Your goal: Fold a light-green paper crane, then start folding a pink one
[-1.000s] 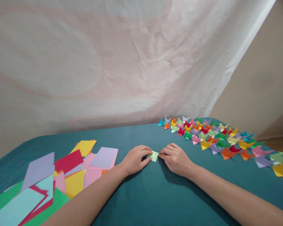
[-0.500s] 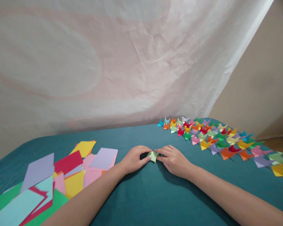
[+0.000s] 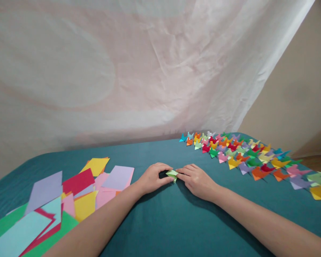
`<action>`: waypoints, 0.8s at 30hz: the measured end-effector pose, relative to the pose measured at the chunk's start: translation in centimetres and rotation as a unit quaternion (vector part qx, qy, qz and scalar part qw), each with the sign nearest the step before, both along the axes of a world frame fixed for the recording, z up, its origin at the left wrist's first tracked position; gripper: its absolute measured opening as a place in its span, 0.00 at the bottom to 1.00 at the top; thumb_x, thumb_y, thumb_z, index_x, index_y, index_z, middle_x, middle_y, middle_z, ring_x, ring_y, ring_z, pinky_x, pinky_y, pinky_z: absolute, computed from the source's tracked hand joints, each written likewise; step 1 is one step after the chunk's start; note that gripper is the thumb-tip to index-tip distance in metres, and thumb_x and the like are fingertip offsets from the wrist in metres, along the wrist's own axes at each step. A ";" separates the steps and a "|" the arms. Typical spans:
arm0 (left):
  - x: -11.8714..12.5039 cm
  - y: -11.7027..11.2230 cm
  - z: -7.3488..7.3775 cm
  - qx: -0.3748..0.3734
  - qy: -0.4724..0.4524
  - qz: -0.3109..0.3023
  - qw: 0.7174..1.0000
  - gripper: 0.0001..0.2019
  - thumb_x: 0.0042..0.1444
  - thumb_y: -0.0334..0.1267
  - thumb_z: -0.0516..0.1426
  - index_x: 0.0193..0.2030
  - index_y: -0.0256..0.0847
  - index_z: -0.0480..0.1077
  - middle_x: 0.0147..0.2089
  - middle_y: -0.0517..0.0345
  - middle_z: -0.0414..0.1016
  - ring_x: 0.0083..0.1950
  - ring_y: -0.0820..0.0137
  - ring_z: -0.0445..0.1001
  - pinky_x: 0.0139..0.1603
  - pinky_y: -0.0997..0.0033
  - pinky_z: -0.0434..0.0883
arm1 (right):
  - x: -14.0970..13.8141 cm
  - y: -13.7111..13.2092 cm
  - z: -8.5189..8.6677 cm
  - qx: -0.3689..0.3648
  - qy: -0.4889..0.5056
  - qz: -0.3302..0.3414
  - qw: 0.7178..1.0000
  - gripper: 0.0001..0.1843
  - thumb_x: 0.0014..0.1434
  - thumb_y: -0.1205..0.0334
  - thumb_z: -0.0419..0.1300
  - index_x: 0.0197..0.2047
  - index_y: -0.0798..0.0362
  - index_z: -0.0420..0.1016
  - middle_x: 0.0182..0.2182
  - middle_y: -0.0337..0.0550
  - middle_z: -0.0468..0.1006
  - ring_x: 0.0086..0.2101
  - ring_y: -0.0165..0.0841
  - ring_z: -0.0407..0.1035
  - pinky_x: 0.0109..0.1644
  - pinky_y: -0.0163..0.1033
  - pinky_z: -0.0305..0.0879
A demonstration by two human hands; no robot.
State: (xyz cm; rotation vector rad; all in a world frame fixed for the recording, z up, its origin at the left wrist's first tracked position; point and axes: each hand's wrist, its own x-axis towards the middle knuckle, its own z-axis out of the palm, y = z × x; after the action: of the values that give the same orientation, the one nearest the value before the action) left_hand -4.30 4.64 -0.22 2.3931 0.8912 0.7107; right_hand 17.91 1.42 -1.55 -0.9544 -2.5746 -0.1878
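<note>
A small piece of folded light-green paper (image 3: 172,174) is between my two hands, low over the middle of the table. My left hand (image 3: 154,178) pinches its left side, with the index finger along the top and the thumb underneath. From the other side, the fingertips of my right hand (image 3: 194,180) close on its right edge. The paper is tilted, and its right tip is partly covered by my right fingers.
On the left, loose coloured sheets lie overlapping, among them a lilac sheet (image 3: 44,191), a red sheet (image 3: 78,181) and a yellow sheet (image 3: 85,207). Rows of folded paper birds (image 3: 234,163) stand on the right of the teal-covered table (image 3: 160,221). Behind hangs a pale curtain (image 3: 139,89).
The light-green paper has turned from a wider shape facing me to a narrower, tilted one. Both hands keep hold of it and have barely moved.
</note>
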 end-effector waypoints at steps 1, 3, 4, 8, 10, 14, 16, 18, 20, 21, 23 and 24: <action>0.0 0.0 0.0 0.000 -0.001 0.000 1.000 0.15 0.55 0.42 0.59 0.48 0.42 0.71 0.48 0.54 0.75 0.49 0.65 0.71 0.53 0.66 0.65 | 0.0 0.0 0.0 -0.003 0.000 -0.001 1.000 0.19 0.56 0.75 0.53 0.50 0.54 0.71 0.48 0.46 0.75 0.45 0.36 0.65 0.49 0.43 0.59; 0.0 0.0 0.0 0.001 -0.002 0.003 1.000 0.15 0.55 0.41 0.58 0.48 0.42 0.71 0.48 0.54 0.75 0.49 0.65 0.71 0.53 0.66 0.65 | 0.0 0.0 0.0 -0.007 -0.001 0.000 1.000 0.19 0.56 0.75 0.53 0.50 0.53 0.71 0.48 0.46 0.74 0.45 0.36 0.65 0.48 0.43 0.59; 0.0 0.0 -0.1 0.002 -0.002 0.003 1.000 0.15 0.55 0.41 0.59 0.48 0.42 0.71 0.47 0.54 0.75 0.49 0.65 0.71 0.53 0.66 0.65 | 0.0 0.0 0.1 -0.008 -0.001 0.001 1.000 0.20 0.56 0.75 0.53 0.50 0.52 0.71 0.48 0.46 0.74 0.45 0.35 0.65 0.48 0.43 0.59; -0.1 0.0 -0.1 0.011 0.009 0.000 1.000 0.17 0.51 0.39 0.61 0.49 0.43 0.71 0.49 0.54 0.74 0.50 0.64 0.70 0.53 0.65 0.65 | -0.1 -0.1 0.2 -0.013 0.000 0.001 1.000 0.23 0.55 0.76 0.53 0.53 0.52 0.69 0.47 0.46 0.74 0.45 0.35 0.65 0.48 0.43 0.59; -0.1 0.0 -0.1 0.014 0.014 -0.001 1.000 0.17 0.51 0.37 0.61 0.49 0.43 0.71 0.49 0.53 0.73 0.50 0.64 0.70 0.54 0.66 0.64 | -0.1 -0.1 0.2 -0.015 -0.003 -0.001 1.000 0.24 0.55 0.76 0.53 0.54 0.51 0.68 0.47 0.46 0.74 0.45 0.35 0.64 0.48 0.43 0.59; -0.1 0.1 -0.1 0.012 0.013 -0.001 1.000 0.17 0.50 0.36 0.60 0.49 0.44 0.71 0.49 0.54 0.73 0.50 0.65 0.70 0.54 0.66 0.64 | -0.2 -0.2 0.3 -0.019 -0.013 -0.008 1.000 0.22 0.55 0.76 0.52 0.52 0.52 0.69 0.47 0.47 0.73 0.45 0.36 0.64 0.48 0.43 0.59; 0.0 0.1 -0.2 0.015 0.013 0.007 1.000 0.17 0.50 0.34 0.60 0.49 0.44 0.71 0.49 0.55 0.73 0.50 0.65 0.70 0.54 0.66 0.64 | -0.3 -0.2 0.3 -0.017 -0.019 -0.012 1.000 0.22 0.56 0.76 0.52 0.52 0.53 0.69 0.47 0.48 0.73 0.45 0.36 0.64 0.48 0.43 0.60; 0.2 0.0 -0.3 0.020 0.014 0.020 0.999 0.17 0.50 0.33 0.59 0.49 0.44 0.71 0.48 0.55 0.73 0.50 0.65 0.70 0.54 0.66 0.64 | -0.3 -0.2 0.3 -0.013 -0.022 -0.014 1.000 0.21 0.56 0.76 0.51 0.52 0.53 0.68 0.46 0.48 0.73 0.44 0.36 0.63 0.47 0.43 0.60; 0.5 -0.1 -0.4 0.025 0.016 0.037 0.999 0.16 0.50 0.32 0.58 0.47 0.44 0.72 0.47 0.56 0.74 0.49 0.65 0.70 0.53 0.66 0.64 | -0.4 -0.2 0.3 -0.008 -0.021 -0.014 1.000 0.21 0.57 0.76 0.51 0.52 0.53 0.68 0.45 0.49 0.73 0.44 0.36 0.64 0.47 0.42 0.60; 0.7 -0.2 -0.5 0.027 0.015 0.046 0.998 0.16 0.49 0.31 0.58 0.47 0.44 0.72 0.46 0.56 0.74 0.48 0.66 0.70 0.53 0.66 0.65 | -0.4 -0.2 0.4 -0.006 -0.020 -0.014 1.000 0.21 0.57 0.75 0.51 0.52 0.53 0.68 0.45 0.49 0.73 0.44 0.36 0.64 0.46 0.42 0.60; 0.9 -0.4 -0.8 0.030 0.012 0.067 0.997 0.15 0.50 0.31 0.57 0.45 0.44 0.72 0.45 0.57 0.75 0.47 0.66 0.70 0.52 0.66 0.65 | -0.4 -0.2 0.4 -0.003 -0.019 -0.013 1.000 0.20 0.57 0.75 0.51 0.52 0.53 0.69 0.45 0.49 0.73 0.43 0.36 0.64 0.45 0.42 0.60; 1.1 -0.5 -0.9 0.031 0.010 0.078 0.996 0.14 0.49 0.31 0.57 0.44 0.44 0.73 0.44 0.58 0.75 0.47 0.66 0.70 0.51 0.66 0.65 | -0.4 -0.3 0.4 -0.002 -0.016 -0.012 1.000 0.20 0.57 0.75 0.51 0.51 0.52 0.69 0.44 0.49 0.73 0.43 0.37 0.64 0.45 0.42 0.60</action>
State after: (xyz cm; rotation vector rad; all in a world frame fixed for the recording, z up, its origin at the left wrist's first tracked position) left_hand -3.23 4.15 -1.10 2.4078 1.0897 0.7845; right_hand 17.52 1.16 -1.11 -0.9920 -2.5953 -0.2068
